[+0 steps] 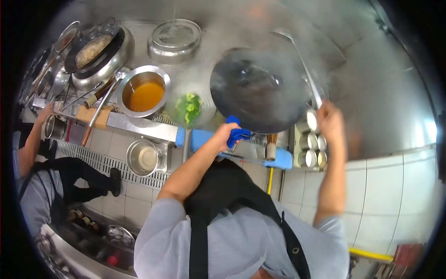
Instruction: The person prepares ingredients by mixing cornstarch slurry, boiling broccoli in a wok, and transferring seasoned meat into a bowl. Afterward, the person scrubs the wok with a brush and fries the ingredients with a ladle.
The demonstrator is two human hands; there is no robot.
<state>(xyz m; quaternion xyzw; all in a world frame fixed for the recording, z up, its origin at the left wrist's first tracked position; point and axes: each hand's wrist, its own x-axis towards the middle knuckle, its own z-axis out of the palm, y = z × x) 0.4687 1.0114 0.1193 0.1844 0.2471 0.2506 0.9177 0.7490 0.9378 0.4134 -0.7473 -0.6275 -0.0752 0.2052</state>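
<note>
My left hand (226,136) is closed around a blue cloth (238,135) at the near left rim of a large dark wok (255,93). Steam rises from the wok, and its contents are hard to make out. On the right, my right hand (329,120) grips the handle of a long metal ladle (306,69); the handle slants up past the wok's right side, and the ladle's far end is blurred by steam. Green vegetable pieces (189,108) lie in a bowl or strainer left of the wok.
A metal pot (123,95) holds orange liquid. Behind it stands an upturned metal basin (174,55). Seasoning tins (307,141) line the right edge. A steel pot (134,165) sits below the counter. Another person's arm (31,144) reaches in at the far left.
</note>
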